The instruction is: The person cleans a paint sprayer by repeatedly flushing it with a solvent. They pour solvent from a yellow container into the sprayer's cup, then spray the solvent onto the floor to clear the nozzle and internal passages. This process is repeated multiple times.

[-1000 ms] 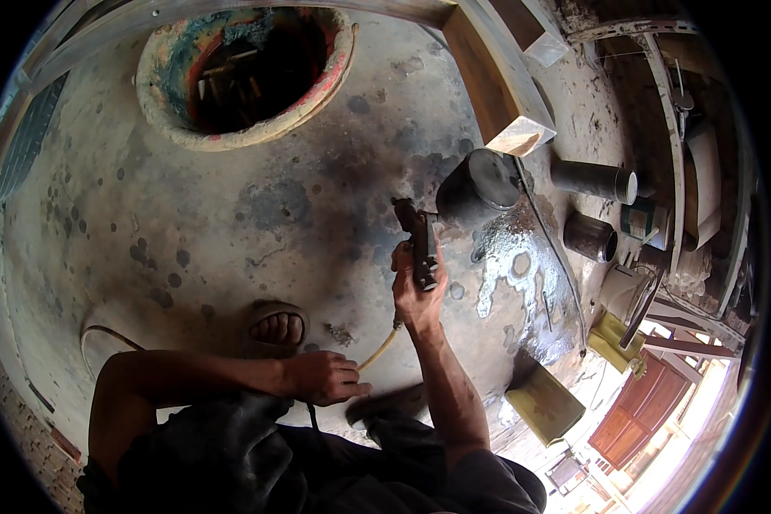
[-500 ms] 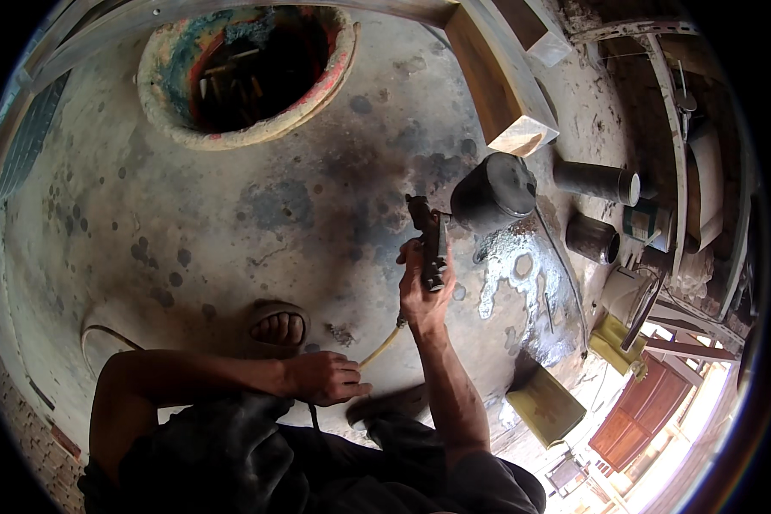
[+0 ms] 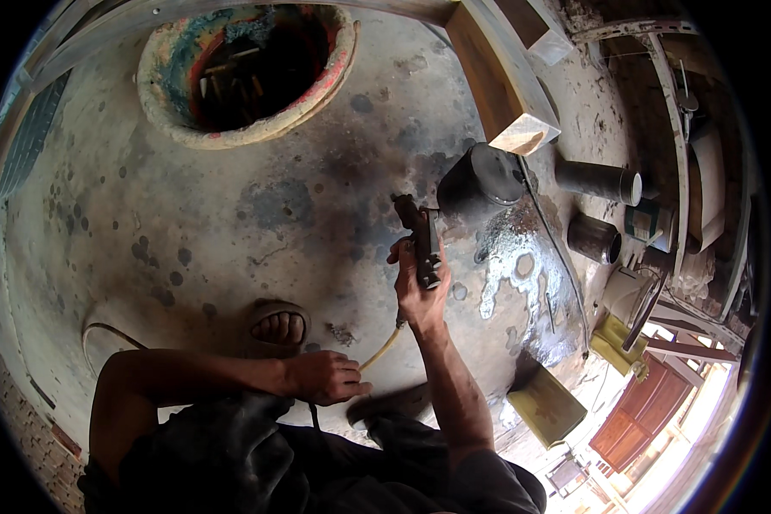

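Note:
My right hand (image 3: 421,295) is closed around a dark spray gun (image 3: 426,244), held out over the stained floor. Joined to the gun's far end is a black paint cup (image 3: 480,182), tilted to the right. From the grip a yellowish air hose (image 3: 380,349) runs down toward my left hand (image 3: 324,378). The fingers of that hand are curled around the hose, close to my lap. Its trigger is hidden behind the fingers, and no spray can be made out.
A large round pot (image 3: 154,94) with a rough rim and sticks inside stands far left. Long wooden beams (image 3: 501,86) jut in at the top. Right are dark cans (image 3: 593,238), a glossy wet patch (image 3: 522,274) and a yellow-green container (image 3: 546,406). My sandalled foot (image 3: 279,327) is near.
My right hand has shifted the spray gun and its cup slightly to the left and away from me. The left hand stays where it was on the hose.

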A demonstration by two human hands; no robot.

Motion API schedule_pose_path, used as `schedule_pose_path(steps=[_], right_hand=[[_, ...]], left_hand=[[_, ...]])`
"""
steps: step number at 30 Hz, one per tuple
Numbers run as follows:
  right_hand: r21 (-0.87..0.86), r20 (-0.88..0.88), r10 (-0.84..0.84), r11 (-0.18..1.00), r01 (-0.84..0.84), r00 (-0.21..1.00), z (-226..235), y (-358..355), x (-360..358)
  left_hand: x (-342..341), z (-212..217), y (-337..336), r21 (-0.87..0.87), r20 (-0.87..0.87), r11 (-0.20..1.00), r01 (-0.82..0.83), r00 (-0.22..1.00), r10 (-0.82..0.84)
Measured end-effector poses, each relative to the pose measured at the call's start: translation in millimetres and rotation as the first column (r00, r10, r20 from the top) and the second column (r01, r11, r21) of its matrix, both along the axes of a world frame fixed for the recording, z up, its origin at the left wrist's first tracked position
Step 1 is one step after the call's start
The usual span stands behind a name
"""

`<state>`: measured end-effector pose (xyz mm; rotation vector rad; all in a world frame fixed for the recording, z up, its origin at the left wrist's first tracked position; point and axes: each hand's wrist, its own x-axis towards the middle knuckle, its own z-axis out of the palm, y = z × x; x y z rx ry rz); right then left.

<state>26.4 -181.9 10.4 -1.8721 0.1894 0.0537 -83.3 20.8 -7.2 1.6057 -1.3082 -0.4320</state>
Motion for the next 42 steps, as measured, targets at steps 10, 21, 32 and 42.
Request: schedule_pose_path(steps=[10, 21, 32, 42], right_hand=[[-0.063, -0.002, -0.055, 0.997, 0.055, 0.998, -3, -5, 0], [-0.054, -0.042, -0.017, 0.998, 0.014, 0.999, -3, -4, 1], [-0.056, 0.019, -0.019, 0.998, 0.020, 1.000, -12, -7, 5], [-0.060, 0.077, -0.047, 0.997, 0.052, 0.996, -15, -3, 10]], left_hand=[[0, -3, 0, -0.032, -0.009, 0.999, -0.030, 1.000, 0.030], [4, 1, 0, -0.011, 0.004, 1.000, -0.013, 1.000, 0.013], [3, 0, -1, -0.023, -0.009, 1.000, -0.017, 1.000, 0.017], [4, 0, -1, -0.026, 0.006, 0.999, -0.019, 1.000, 0.019]])
